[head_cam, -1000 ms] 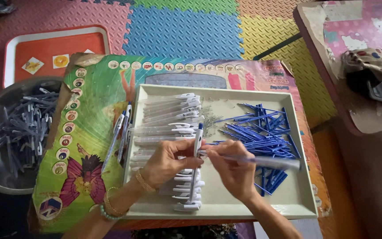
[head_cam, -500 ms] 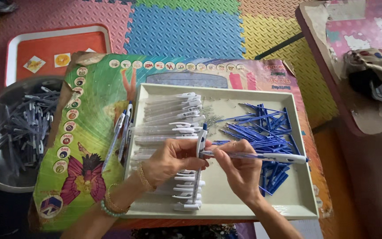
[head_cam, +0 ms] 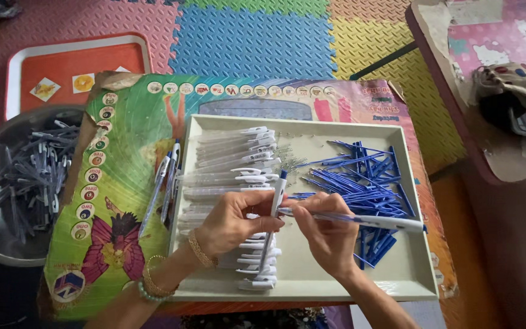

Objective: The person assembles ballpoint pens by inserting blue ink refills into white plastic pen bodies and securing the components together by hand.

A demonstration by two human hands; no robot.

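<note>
Assembling pen over white tray (head_cam: 415, 286): your left hand (head_cam: 232, 222) pinches upright pen barrel (head_cam: 273, 213), your right hand (head_cam: 330, 234) clamps second pen (head_cam: 366, 220) crosswise, right of barrel. Judged step: joining parts. Next needs tip alignment; blue refills (head_cam: 366, 183) at tray's right.

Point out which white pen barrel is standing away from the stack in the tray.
The pen barrel pinched in the left hand, blue tip pointing up. The other barrels lie flat in a column in the tray.
</note>
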